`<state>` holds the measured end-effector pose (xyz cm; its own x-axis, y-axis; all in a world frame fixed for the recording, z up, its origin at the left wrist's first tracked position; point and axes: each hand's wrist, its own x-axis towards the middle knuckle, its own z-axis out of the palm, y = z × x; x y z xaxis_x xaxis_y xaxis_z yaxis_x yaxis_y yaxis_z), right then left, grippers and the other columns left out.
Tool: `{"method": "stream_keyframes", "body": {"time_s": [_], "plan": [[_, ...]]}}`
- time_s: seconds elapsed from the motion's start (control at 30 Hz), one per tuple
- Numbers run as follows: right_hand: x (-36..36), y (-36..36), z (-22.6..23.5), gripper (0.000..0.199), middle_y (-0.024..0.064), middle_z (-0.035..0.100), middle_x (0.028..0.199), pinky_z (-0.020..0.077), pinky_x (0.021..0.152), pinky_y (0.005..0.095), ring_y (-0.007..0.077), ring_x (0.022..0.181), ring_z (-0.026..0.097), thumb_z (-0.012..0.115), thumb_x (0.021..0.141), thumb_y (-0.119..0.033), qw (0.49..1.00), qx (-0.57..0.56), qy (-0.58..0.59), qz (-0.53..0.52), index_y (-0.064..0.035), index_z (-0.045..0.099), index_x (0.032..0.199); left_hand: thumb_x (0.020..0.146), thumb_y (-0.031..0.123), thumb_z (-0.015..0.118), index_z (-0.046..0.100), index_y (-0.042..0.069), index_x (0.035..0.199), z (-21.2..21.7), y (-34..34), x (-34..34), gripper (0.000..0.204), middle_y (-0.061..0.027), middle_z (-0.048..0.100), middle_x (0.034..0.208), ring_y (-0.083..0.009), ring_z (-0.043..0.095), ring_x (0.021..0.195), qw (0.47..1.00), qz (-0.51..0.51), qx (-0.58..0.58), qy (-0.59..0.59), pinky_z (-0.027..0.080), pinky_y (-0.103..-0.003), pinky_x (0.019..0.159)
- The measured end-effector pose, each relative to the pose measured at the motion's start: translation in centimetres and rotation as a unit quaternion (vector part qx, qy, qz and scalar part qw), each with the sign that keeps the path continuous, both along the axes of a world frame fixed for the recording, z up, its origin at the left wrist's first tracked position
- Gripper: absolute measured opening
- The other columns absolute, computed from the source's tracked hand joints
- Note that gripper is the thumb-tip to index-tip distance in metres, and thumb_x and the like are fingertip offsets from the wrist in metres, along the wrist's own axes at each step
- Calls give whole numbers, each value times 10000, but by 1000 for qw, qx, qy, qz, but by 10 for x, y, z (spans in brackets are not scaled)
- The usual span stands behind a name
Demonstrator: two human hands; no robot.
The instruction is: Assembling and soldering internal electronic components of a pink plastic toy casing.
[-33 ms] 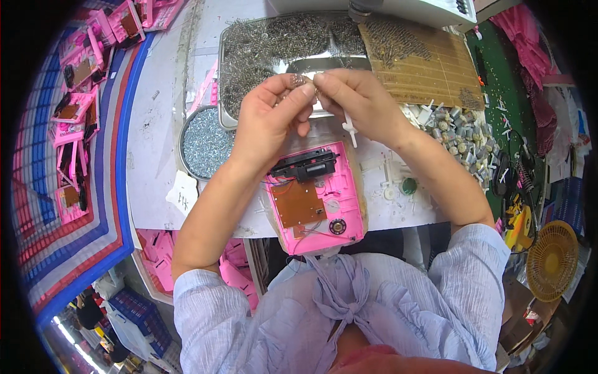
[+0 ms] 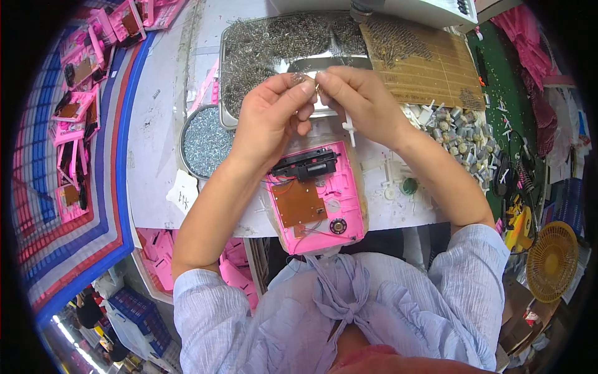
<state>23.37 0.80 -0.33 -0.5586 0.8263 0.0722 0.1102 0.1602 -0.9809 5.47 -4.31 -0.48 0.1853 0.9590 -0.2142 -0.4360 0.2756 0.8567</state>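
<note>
My left hand (image 2: 269, 115) and my right hand (image 2: 367, 106) meet fingertip to fingertip above the front edge of a metal tray (image 2: 225, 93) heaped with small coil springs (image 2: 261, 56). Between the left fingers shows a small metal spring (image 2: 299, 78). My right hand is closed around a white plastic pin (image 2: 349, 128) with a crosspiece, which sticks out below the fingers. What exactly the touching fingertips pinch is too small to tell. Below the hands lies a pink plastic housing (image 2: 349, 212), with a brown circuit board (image 2: 296, 204), a black mechanism (image 2: 305, 165) and thin wires in it.
Left of the housing stands a round bowl (image 2: 181, 149) of small silvery screws. Brown cardboard (image 2: 430, 75) with rows of small metal parts lies at the back right, above a pile of small motors (image 2: 464, 137). Pink assemblies (image 2: 75, 106) line a striped cloth (image 2: 103, 206) at left.
</note>
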Motion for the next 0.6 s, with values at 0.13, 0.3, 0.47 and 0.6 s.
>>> {"method": "stream_keyframes", "body": {"time_s": [0.13, 0.3, 0.47, 0.6], "plan": [[-1, 1, -2, 315, 86, 630, 727, 472, 584, 379, 259, 633, 612, 621, 938, -341, 959, 262, -99, -39, -56, 596, 808, 954, 150, 622, 613, 22, 1011, -5, 5, -7, 141, -43, 583, 893, -73, 494, 699, 976, -29, -133, -172, 383, -174, 485], [7, 9, -9, 299, 84, 640, 768, 503, 596, 435, 313, 678, 642, 662, 893, -361, 886, 439, -147, -38, -82, 566, 839, 951, 148, 624, 611, 16, 997, -16, 6, -15, 140, -44, 574, 884, -76, 492, 689, 973, -3, -170, -156, 376, -166, 473], [17, 22, 2, 253, 35, 539, 605, 414, 508, 309, 154, 544, 543, 719, 876, -264, 948, 219, -224, 54, -41, 600, 897, 937, 129, 646, 617, 19, 968, -10, -3, -15, 118, -3, 584, 798, -59, 496, 610, 996, -29, -33, 73, 407, -191, 498], [8, 23, 21, 347, -13, 474, 563, 345, 486, 267, 77, 522, 437, 616, 956, -348, 973, -176, -150, 17, -39, 628, 799, 912, 121, 682, 620, 5, 968, -4, -13, -8, 143, -1, 608, 775, -49, 505, 555, 972, -23, 78, 220, 411, -203, 500]]}}
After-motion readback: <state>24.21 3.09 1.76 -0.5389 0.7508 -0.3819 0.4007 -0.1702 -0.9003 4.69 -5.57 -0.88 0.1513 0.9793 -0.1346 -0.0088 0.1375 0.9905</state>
